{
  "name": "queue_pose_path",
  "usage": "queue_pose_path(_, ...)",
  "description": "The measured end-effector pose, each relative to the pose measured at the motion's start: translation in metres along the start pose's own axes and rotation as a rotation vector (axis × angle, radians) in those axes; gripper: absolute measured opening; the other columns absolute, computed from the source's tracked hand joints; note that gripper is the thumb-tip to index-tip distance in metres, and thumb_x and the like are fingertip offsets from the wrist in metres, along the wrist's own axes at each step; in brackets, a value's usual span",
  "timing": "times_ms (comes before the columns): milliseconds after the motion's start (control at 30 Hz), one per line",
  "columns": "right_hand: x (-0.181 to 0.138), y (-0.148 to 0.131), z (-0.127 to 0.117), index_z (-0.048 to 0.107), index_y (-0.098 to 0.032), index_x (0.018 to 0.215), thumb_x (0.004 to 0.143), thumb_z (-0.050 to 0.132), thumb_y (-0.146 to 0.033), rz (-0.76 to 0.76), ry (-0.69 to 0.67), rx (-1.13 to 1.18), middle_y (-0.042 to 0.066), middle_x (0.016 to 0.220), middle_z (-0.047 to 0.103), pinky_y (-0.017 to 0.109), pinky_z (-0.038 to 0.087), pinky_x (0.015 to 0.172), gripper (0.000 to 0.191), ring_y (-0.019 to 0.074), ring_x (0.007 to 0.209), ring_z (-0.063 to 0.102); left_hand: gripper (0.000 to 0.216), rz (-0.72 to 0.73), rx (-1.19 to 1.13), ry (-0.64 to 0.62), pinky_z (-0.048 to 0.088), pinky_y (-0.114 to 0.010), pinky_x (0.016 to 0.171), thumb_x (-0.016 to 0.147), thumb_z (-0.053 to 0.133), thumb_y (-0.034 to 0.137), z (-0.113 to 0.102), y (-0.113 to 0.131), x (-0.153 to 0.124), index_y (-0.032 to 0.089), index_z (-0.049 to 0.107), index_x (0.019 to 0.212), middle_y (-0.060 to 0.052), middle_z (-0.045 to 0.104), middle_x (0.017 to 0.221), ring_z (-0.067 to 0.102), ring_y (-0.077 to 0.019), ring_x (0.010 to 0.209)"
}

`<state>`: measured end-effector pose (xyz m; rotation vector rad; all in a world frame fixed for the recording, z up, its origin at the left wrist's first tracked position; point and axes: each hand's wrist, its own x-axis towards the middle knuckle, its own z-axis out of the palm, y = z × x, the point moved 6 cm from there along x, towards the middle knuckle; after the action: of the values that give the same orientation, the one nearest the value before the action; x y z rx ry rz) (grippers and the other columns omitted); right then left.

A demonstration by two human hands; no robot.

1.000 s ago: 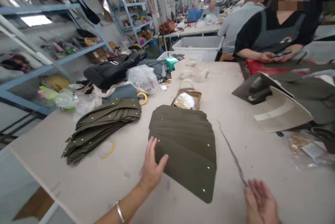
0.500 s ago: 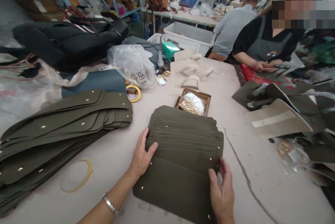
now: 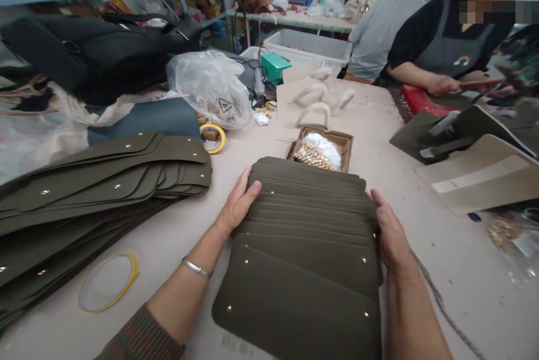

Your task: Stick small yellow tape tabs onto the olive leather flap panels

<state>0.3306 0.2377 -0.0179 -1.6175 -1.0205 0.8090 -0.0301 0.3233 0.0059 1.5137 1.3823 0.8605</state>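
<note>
On the pale table [image 3: 421, 141], 2 hands are bracketing a fanned stack of olive leather panels [image 3: 307, 236]: the left hand [image 3: 238, 205] is pressing flat, fingers spread, against its left edge, the right hand [image 3: 389, 233] against its right. Beyond the stack is sitting a box of brass fittings [image 3: 322, 149]; another olive pile [image 3: 92, 191] is lying well to the left.

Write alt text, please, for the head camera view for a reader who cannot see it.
A person's left hand and right hand press against opposite sides of a fanned stack of olive-green panels with metal studs on a pale worktable. A second pile of similar olive panels lies to its left, and an open cardboard box of gold hardware sits behind the stack.
</note>
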Motion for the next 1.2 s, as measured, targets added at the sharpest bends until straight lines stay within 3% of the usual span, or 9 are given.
queue_pose_path(133,-0.015,-0.014,0.002,0.047,-0.021,0.138,0.085,0.049,-0.06,-0.057,0.038,-0.145,0.007,0.143,0.047,0.042,0.026,0.113,0.066,0.0269,0.134,0.039,0.068,0.038,-0.073,-0.008,0.011,-0.037,0.119,0.094,0.034,0.058,0.001,-0.003,-0.018,0.02,0.021,0.149,-0.003,0.022,0.155,0.017,-0.021,0.143)
queue_pose_path(333,-0.023,-0.015,0.006,0.052,-0.022,0.135,0.079,0.054,-0.062,-0.02,0.076,-0.339,0.008,0.132,0.058,0.043,0.037,0.106,0.068,0.0286,0.124,0.05,0.079,0.076,-0.033,-0.011,0.011,-0.036,0.119,0.089,0.044,0.06,0.0,-0.007,-0.026,0.016,0.018,0.15,-0.005,0.019,0.156,0.014,-0.0227,0.144)
queue_pose_path(533,-0.023,-0.007,-0.005,0.051,-0.02,0.135,0.078,0.056,-0.062,0.022,0.068,-0.427,0.011,0.128,0.061,0.047,0.041,0.101,0.072,0.0309,0.115,0.057,0.072,0.119,-0.062,0.031,0.02,-0.041,0.117,0.088,0.048,0.057,-0.001,-0.011,-0.024,0.016,0.031,0.146,-0.008,0.033,0.15,0.027,-0.0261,0.14)
queue_pose_path(667,-0.026,-0.042,-0.009,0.051,-0.02,0.135,0.077,0.054,-0.065,-0.112,0.149,-0.656,0.013,0.135,0.054,0.046,0.045,0.095,0.073,0.0323,0.113,0.057,0.065,0.174,-0.084,0.066,0.025,-0.04,0.115,0.089,0.048,0.056,-0.004,-0.012,-0.025,0.016,0.04,0.141,-0.008,0.043,0.145,0.037,-0.0252,0.135)
queue_pose_path(800,-0.014,-0.088,0.037,0.05,-0.02,0.134,0.087,0.043,-0.058,-0.384,0.036,-0.772,0.01,0.131,0.058,0.044,0.044,0.095,0.06,0.0294,0.117,0.054,0.061,0.222,-0.1,0.109,0.028,-0.038,0.113,0.088,0.048,0.054,-0.007,-0.01,-0.025,0.014,0.049,0.134,-0.009,0.049,0.14,0.042,-0.0241,0.131)
queue_pose_path(900,0.003,-0.1,0.083,0.048,-0.013,0.134,0.093,0.039,-0.049,-0.551,-0.09,-0.899,0.014,0.131,0.057,0.042,0.038,0.101,0.056,0.0276,0.119,0.051,0.058,0.216,-0.157,0.114,0.031,-0.037,0.111,0.088,0.049,0.054,-0.008,-0.012,-0.024,0.014,0.052,0.131,-0.009,0.053,0.136,0.046,-0.0235,0.127)
queue_pose_path(1033,0.016,-0.094,0.103,0.047,-0.014,0.134,0.093,0.038,-0.051,-0.587,0.044,-1.034,0.016,0.124,0.057,0.044,0.037,0.095,0.055,0.0306,0.116,0.049,0.057,0.239,-0.22,0.07,0.032,-0.036,0.11,0.087,0.051,0.053,-0.005,-0.015,-0.021,0.014,0.054,0.129,-0.009,0.055,0.134,0.049,-0.0232,0.125)
queue_pose_path(1200,-0.004,-0.088,0.106,0.053,-0.021,0.128,0.093,0.037,-0.053,-0.624,0.17,-1.148,0.015,0.113,0.056,0.042,0.035,0.087,0.049,0.0304,0.106,0.049,0.054,0.3,-0.136,0.086,0.031,-0.033,0.111,0.087,0.052,0.05,-0.003,-0.014,-0.021,0.013,0.055,0.126,-0.01,0.053,0.135,0.046,-0.0213,0.127)
